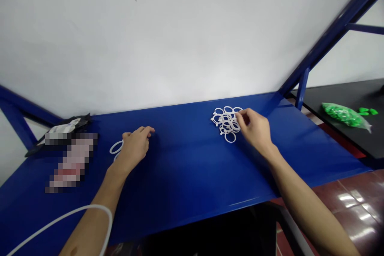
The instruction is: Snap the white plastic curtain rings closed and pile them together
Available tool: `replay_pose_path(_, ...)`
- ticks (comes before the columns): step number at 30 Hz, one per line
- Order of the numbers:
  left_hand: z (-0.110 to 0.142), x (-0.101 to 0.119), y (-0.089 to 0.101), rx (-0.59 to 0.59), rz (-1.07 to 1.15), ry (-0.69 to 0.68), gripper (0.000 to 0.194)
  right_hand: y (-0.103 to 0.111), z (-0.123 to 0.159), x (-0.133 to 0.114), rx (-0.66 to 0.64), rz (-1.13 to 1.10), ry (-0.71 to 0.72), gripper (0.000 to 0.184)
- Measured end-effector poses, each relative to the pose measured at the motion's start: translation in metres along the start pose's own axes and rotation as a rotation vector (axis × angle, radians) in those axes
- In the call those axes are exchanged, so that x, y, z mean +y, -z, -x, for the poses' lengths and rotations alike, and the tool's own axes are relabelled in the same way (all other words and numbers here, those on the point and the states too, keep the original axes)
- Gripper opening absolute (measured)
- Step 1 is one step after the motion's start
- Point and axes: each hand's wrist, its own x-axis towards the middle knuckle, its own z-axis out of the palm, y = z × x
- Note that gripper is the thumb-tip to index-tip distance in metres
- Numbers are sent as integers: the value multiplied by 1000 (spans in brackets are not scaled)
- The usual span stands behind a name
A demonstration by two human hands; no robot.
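Observation:
A pile of white plastic rings with small tabs [226, 122] lies on the blue table [186, 172], right of its middle. My right hand [254, 127] is at the pile's right edge, thumb and forefinger pinched on a white ring there; the fingertips partly hide it. To the left, my left hand [136, 143] hovers low over or rests on the table, fingers apart and forefinger reaching right, with no object visible in it. White rings [116, 147] lie just left of that hand, partly covered by it.
A black plastic package with a white label [64, 128] lies at the back left, near a pixelated item [70, 164]. A white cable [60, 220] loops across my left forearm. On a black table [369, 128] to the right sits a bag of green pieces [345, 116]. Blue frame bars [303, 84] flank the table.

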Motion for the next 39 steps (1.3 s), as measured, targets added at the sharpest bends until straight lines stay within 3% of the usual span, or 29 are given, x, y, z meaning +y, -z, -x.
replay_pose_path(6,2,27,14,63,265,-120,32,-19,39,-49,-273,-264,549,23)
replay_pose_path(11,11,34,18,97,657,-78,21,-37,56,-78,-473,-262,754,23)
replay_pose_path(13,15,37,16,40,898,-31,16,-43,59,-91,-520,-297,708,30)
replay_pose_path(17,22,54,11,-60,1377,-49,15,-54,63,-117,-574,-510,420,60)
replay_pose_path(22,27,71,12,-157,1637,-85,20,-61,66,-122,-607,-886,177,47)
replay_pose_path(27,29,75,12,-177,1837,-105,15,-61,62,-114,-566,-1098,12,28)
replay_pose_path(29,30,77,10,-178,1819,-69,15,-61,59,-112,-541,-1142,-59,22)
replay_pose_path(32,31,81,5,-202,1621,1,16,-60,57,-111,-527,-1158,-96,18)
replay_pose_path(39,30,83,-4,-246,1270,-77,22,-57,55,-106,-469,-1007,-27,17)
